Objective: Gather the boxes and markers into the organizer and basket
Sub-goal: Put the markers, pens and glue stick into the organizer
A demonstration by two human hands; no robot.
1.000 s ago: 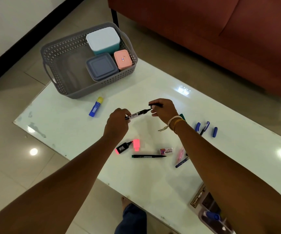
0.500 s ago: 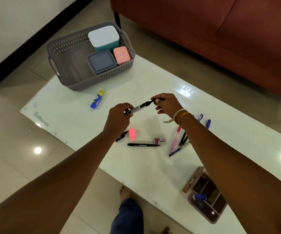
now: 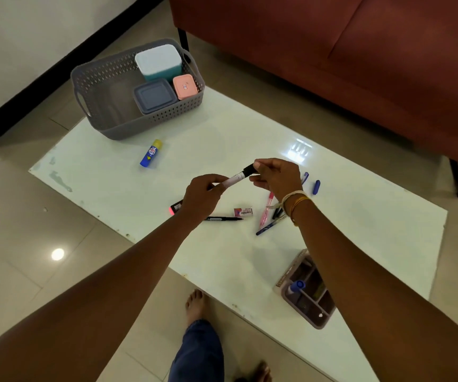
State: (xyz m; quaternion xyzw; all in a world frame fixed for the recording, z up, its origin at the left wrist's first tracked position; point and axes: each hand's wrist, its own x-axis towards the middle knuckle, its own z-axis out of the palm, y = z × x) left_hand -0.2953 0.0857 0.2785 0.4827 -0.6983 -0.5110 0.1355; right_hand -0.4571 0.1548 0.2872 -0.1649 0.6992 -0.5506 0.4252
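My left hand (image 3: 203,195) grips the white barrel of a marker (image 3: 236,177) above the white table (image 3: 112,172). My right hand (image 3: 277,176) pinches the marker's black cap end. Below them lie a black pen (image 3: 222,218), a pink highlighter (image 3: 175,209) partly hidden by my left wrist, an eraser (image 3: 243,212), a pink pen (image 3: 266,210) and blue pens (image 3: 270,226). The grey basket (image 3: 104,78) at the table's far left corner holds a white-teal box (image 3: 158,62), a grey-lidded box (image 3: 155,95) and a pink box (image 3: 185,86). The organizer (image 3: 309,290) sits at the near right edge, partly behind my right arm.
A blue glue stick (image 3: 150,153) with a yellow cap lies near the basket. A blue cap (image 3: 316,186) lies right of my right hand. A red-brown sofa (image 3: 332,64) stands beyond the table. My feet (image 3: 194,304) are on the tiled floor by the table's near edge.
The black cap end has come closer onto the marker between my hands. The view has shifted, so the basket and organizer sit lower and farther right in the frame.
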